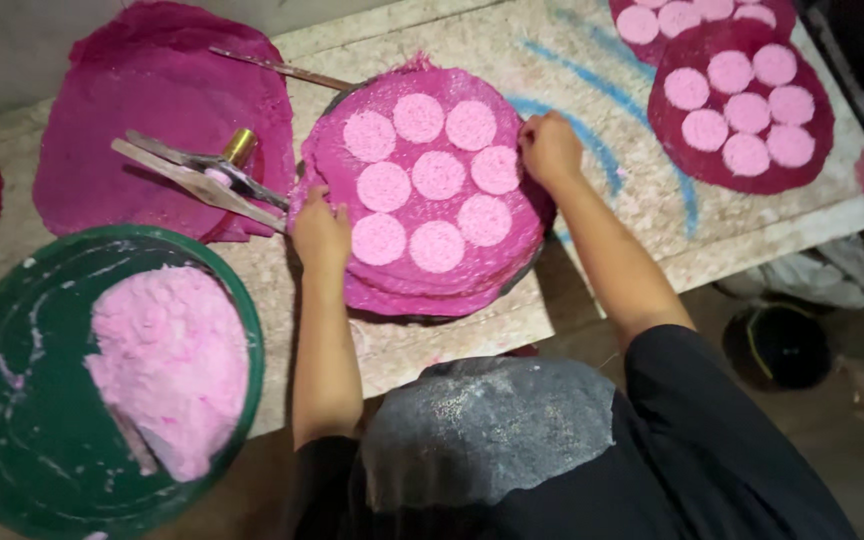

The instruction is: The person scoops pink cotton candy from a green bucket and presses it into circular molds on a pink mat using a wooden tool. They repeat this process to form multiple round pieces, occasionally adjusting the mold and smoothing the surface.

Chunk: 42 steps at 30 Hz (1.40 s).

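Note:
A stack of round magenta cloth sheets (357,170) lies in the middle of the worktable (592,70), topped with several pale pink round discs (439,175). My left hand (319,230) grips the stack's left edge. My right hand (549,148) grips its right edge. Both sets of fingers are curled over the rim.
A green basin (12,400) holding a pink powder mound (174,365) sits at the front left. A metal scraper and brass-capped tool (207,175) rest on a magenta cloth pile (152,90). More disc-covered cloths (742,105) lie at the back right. A dark bucket (777,345) stands on the floor.

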Motion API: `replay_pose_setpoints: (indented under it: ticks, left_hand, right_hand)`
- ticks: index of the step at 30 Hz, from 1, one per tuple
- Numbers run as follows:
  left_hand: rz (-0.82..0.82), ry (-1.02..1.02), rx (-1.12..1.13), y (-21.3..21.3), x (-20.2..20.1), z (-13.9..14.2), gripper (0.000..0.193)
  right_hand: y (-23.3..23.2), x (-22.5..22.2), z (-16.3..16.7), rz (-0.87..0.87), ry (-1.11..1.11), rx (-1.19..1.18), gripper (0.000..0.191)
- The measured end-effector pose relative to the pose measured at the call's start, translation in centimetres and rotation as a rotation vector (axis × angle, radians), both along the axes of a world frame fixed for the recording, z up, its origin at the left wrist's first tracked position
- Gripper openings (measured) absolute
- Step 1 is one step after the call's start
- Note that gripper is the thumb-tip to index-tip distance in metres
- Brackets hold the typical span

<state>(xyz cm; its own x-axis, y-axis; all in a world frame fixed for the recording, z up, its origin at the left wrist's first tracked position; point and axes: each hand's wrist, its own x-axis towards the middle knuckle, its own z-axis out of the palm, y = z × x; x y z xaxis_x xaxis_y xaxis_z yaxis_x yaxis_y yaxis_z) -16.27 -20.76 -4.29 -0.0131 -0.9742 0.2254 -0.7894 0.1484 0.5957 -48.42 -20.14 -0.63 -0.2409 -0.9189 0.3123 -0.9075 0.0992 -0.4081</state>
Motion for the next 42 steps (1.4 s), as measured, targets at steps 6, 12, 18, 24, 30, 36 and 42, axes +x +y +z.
replay_pose_setpoints:
  ticks: [6, 12, 18, 24, 30, 36, 42]
  left_hand:
    - [0.137, -0.081, -0.095, 1.3, -4.7, 2.8, 0.020]
    - [0.003, -0.022, -0.288, 0.8, -8.8, 6.4, 0.016]
    - [-0.144, 0.324, 0.013, -2.3, -17.8, 8.9, 0.011]
    - [-0.482, 0.518, 0.182, -4.9, -33.9, 7.8, 0.006]
    - [-0.747, 0.662, 0.087, -5.6, -53.3, 4.9, 0.007]
    - [-0.886, 0.695, 0.005, -4.5, -63.8, 4.0, 0.006]
    - [-0.828, 0.467, 0.146, -3.8, -63.2, 2.1, 0.010]
  right_hand:
    - [0.1, -2.8, 0.8, 0.068, -0.175, 0.017, 0.014]
    - [-0.5, -7.2, 1.5, 0.319, -0.475, -0.180, 0.008]
    - [0.7, -19.0, 2.2, 0.358, -0.528, -0.167, 0.008]
    - [7.7, -35.5, 2.7, 0.167, -0.447, -0.154, 0.005]
    - [15.5, -49.2, 1.5, -0.173, -0.196, -0.333, 0.007]
    - [19.3, -53.5, -3.3, -0.448, -0.085, -0.449, 0.002]
    - [21.4, -51.6, -8.6, -0.703, -0.242, -0.293, 0.003]
